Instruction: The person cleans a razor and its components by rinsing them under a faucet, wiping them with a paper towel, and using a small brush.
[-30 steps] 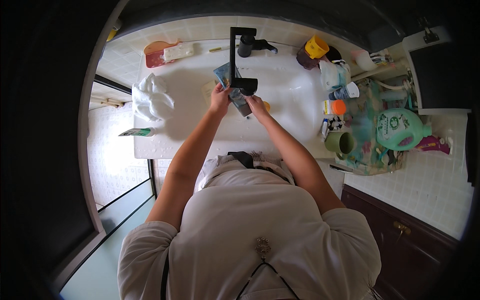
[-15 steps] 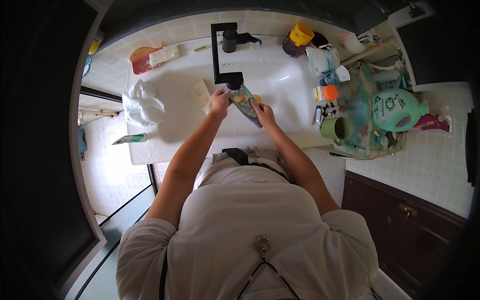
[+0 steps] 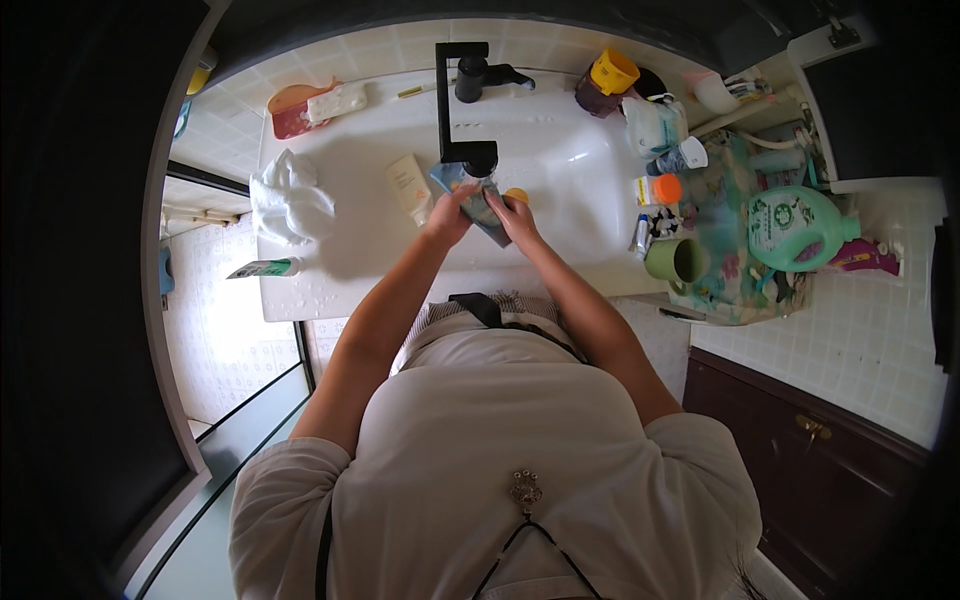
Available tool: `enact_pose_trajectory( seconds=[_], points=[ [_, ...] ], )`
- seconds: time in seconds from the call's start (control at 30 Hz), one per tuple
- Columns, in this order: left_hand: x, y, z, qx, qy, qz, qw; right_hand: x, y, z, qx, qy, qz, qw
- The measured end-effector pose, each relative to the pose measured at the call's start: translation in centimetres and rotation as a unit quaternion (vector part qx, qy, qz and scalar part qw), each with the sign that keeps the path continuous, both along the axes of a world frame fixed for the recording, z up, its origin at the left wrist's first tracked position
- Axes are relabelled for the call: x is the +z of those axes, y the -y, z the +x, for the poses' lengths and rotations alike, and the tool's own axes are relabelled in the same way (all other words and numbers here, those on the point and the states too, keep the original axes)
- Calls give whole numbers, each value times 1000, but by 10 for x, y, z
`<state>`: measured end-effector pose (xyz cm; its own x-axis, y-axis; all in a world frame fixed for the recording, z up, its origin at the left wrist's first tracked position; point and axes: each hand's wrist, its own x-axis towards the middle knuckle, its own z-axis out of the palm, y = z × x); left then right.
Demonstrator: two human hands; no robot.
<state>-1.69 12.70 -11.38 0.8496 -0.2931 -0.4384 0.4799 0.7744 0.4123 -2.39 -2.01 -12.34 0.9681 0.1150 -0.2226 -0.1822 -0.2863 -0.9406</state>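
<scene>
Over the white sink (image 3: 345, 215), both my hands hold a flat, bluish, patterned thing (image 3: 482, 212) that looks like a pouch or sheet; its exact kind is unclear. My left hand (image 3: 452, 215) grips its left side, thumb on top. Its right side is pinched by my right hand (image 3: 514, 222). The black faucet spout (image 3: 480, 160) hangs right above its far end and covers part of it. Left of my hands, a cream-coloured tube (image 3: 406, 187) lies in the basin. Just beyond my right fingers sits a small round orange thing (image 3: 517, 195).
A white cloth (image 3: 290, 200) and a green-and-white tube (image 3: 265, 268) lie at the left. Far left is a reddish soap tray (image 3: 288, 118). Along the right stand a green cup (image 3: 672, 260), an orange-capped bottle (image 3: 662, 188), a yellow-topped cup (image 3: 612, 73) and a green jug (image 3: 795, 228).
The bluish thing has turned and its far end now reaches left of the spout. My left hand has slid nearer along it, and my right hand has shifted slightly left.
</scene>
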Motion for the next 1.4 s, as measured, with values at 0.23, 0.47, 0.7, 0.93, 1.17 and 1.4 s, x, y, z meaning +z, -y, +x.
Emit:
enact_pose_trajectory(
  seconds=[0.23, 0.47, 0.7, 0.93, 1.17, 1.4],
  points=[
    [22, -8, 8, 30, -71, 204, 976, 10, -28, 38, -17, -22, 112, 993],
    [17, -21, 4, 33, 4, 96, 995, 46, -58, 51, -67, -98, 105, 987],
    [5, -18, -10, -38, -32, 114, 992, 52, -46, 40, -45, -133, 222, 965],
    [-1, 8, -29, -115, -3, 284, 952, 28, -17, 4, -83, -79, 262, 958],
    [-4, 61, -42, -164, 139, 471, 855, 27, 38, -34, -201, -68, 269, 939],
    [13, 118, -32, -159, 248, 619, 728, 28, 95, -54, -274, 3, 240, 931]
  ],
)
